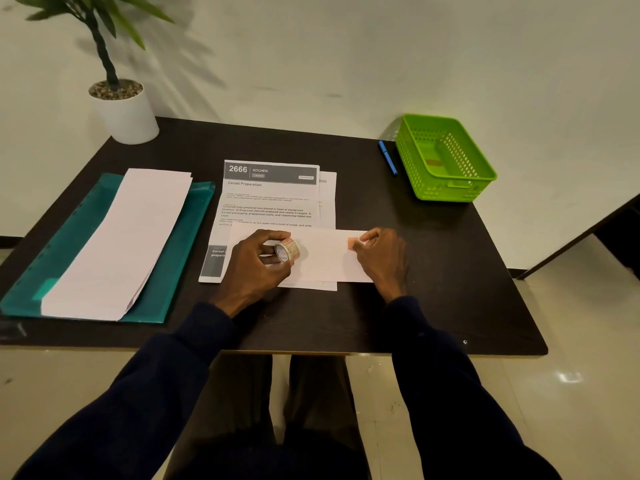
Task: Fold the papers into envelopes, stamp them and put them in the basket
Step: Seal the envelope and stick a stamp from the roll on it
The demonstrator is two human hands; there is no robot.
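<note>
Dark counter mid-frame bears the envelope; left hand grips the stamp roll clear while right hand pinches a stamp onto its corner

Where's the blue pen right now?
In the head view, the blue pen lies far right on the dark table, just left of the green basket.

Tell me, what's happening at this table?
A person seated at a dark table is stamping an envelope folded from paper. The left hand grips a roll of stamps over the envelope, while the right hand pinches a reddish stamp at its upper right corner. The envelope lies on printed sheets. More folded papers wait on a teal folder to the left, and the green basket at the far right seems to hold one stamped piece already.
</note>
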